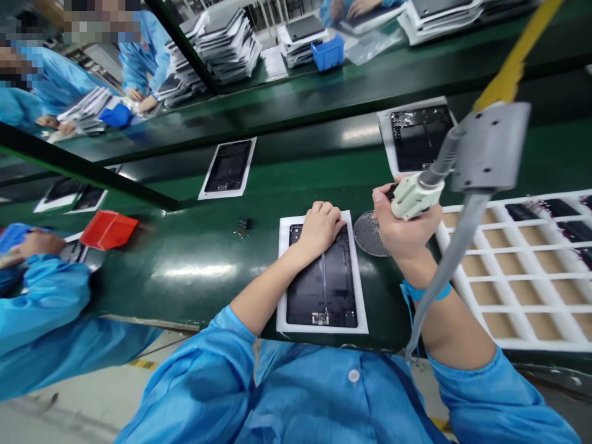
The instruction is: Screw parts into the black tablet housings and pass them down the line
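Observation:
On the green bench before me lies an opened tablet housing [324,290], black inside, on a white sheet [363,308]. My left hand [321,228] rests over its upper edge, palm down with fingers lying flat. My right hand [404,228] is closed around a cream-coloured corded electric screwdriver [411,196], raised to the right of the tablet. The screwdriver's tip is hidden. Below that hand sits a round grey perforated disc [370,235].
A white divided tray [513,265] with black parts stands at right. Two tablet housings [230,166] [420,139] lie farther back. Small black pieces [243,225] and a red bin [108,229] are leftward. A grey cable [462,246] hangs beside my right arm. Co-workers sit left and opposite.

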### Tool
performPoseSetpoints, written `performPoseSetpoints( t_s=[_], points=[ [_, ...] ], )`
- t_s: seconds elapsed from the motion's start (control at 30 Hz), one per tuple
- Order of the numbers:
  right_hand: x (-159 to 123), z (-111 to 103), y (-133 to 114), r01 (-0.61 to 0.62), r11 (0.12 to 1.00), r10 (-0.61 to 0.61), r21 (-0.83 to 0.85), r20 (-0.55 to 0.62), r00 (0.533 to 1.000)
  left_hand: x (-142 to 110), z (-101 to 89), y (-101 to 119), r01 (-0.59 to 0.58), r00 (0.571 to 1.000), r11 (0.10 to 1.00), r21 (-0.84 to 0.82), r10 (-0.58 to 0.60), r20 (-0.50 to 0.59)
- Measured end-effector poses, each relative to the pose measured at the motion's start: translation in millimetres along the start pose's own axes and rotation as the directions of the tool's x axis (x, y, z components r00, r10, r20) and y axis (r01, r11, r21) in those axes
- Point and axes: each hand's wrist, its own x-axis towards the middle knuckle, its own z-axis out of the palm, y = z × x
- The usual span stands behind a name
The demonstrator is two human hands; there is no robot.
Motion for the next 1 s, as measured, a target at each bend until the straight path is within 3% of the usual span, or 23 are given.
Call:
performPoseSetpoints(
  t_s=[0.13,0.3,0.53,0.77,1.0],
  points=[
    [2,3,-11,-0.096,0.985,0.09,0.146,0.045,0.995,6,-6.9,-8,-0.057,0.998,0.98,-0.188,0.058,0.0],
    [10,12,-13,-0.096,0.987,0.095,0.132,0.011,0.995,12,-4.5,-12,-0.038,0.998,0.946,-0.323,0.023,-0.05],
    [15,33,-8,-0.051,0.984,0.053,0.172,-0.009,0.999,17,-0.1,-8,-0.02,0.998,0.936,-0.351,-0.005,-0.068],
    [-12,29,-13,-0.084,0.989,0.085,0.123,-0.003,0.996,15,-2.1,-5,0.001,0.998,0.927,-0.375,-0.026,-0.064],
    [-17,33,-6,-0.1,0.978,0.108,0.185,-0.037,0.993,16,-1.8,-6,0.003,0.998,0.93,-0.368,-0.024,-0.051]
  ],
)
